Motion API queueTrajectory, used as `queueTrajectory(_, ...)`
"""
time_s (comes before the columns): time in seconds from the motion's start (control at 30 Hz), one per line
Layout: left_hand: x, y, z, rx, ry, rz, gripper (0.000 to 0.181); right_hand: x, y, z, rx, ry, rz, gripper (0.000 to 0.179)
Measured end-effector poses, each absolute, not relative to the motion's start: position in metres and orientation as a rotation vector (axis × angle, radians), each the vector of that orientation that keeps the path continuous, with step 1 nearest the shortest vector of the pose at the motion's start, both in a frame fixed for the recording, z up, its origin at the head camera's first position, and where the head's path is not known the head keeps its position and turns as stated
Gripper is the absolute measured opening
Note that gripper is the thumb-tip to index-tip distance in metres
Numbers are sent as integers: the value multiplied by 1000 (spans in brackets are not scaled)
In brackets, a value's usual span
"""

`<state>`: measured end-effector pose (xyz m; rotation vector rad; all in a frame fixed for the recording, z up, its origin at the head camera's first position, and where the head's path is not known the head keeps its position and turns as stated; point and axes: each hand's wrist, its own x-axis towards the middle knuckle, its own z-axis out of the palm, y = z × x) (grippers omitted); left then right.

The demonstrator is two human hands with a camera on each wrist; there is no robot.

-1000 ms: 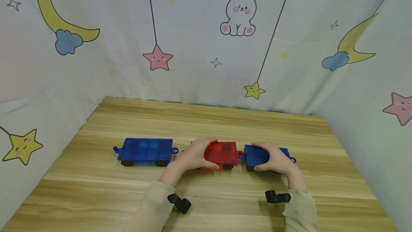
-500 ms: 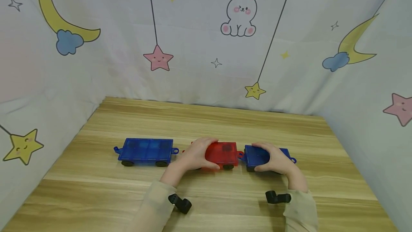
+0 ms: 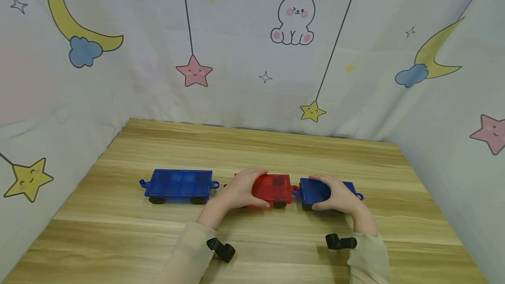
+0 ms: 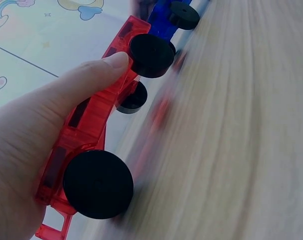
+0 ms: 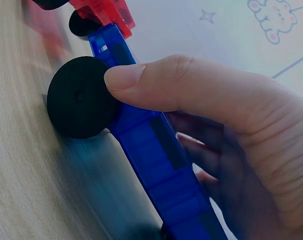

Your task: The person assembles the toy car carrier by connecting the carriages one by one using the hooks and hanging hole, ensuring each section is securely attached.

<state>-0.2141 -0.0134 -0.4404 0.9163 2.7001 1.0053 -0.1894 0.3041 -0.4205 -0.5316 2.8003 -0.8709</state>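
Observation:
My left hand [image 3: 238, 189] grips a red see-through toy car [image 3: 276, 186] across its width, thumb on the near side. To its right, my right hand [image 3: 337, 194] holds a blue toy car [image 3: 309, 189] the same way. In the left wrist view the thumb presses the side of the red car [image 4: 89, 122] between its black wheels. The thumb in the right wrist view lies on the side of the blue car [image 5: 156, 160], beside a wheel. The red car's right loop and the blue car's left hook overlap; whether they are latched I cannot tell.
Left of my left hand stands a second blue toy car [image 3: 179, 184], longer, with a hook and a loop, apart from the red one. All rest on a wooden table [image 3: 276, 244]. A printed white cloth [image 3: 244, 47] walls the back and sides.

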Motion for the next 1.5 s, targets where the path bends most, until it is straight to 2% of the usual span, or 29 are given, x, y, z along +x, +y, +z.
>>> queueTrajectory(1.5,-213,-14,-439,941,2722,944,90,-189,305,-421,-559,2804,-885,84)
